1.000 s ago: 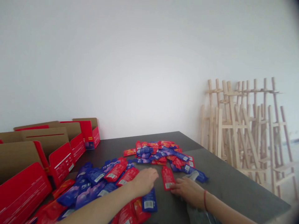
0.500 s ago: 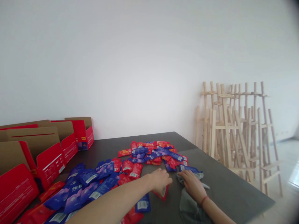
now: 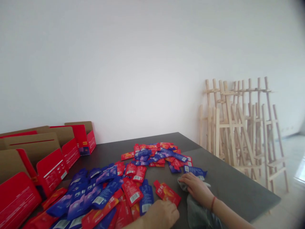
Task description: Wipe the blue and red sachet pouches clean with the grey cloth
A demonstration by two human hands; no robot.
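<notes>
Before a white wall (image 3: 147,70), the dark bench (image 3: 228,189) carries a red pouch (image 3: 168,192) lying flat between the two hands, its long axis slanting from the narrow end, far and left, to near right. Left hand (image 3: 164,213) is nearer, fingers curled at the pouch's near edge, though whether it grips anything I cannot tell; right hand (image 3: 197,188), apart on the other side, is closed over a bunched grey cloth (image 3: 199,211). Farther out lie a blue pouch (image 3: 194,171), a mixed heap (image 3: 95,194) and red boxes (image 3: 52,173).
</notes>
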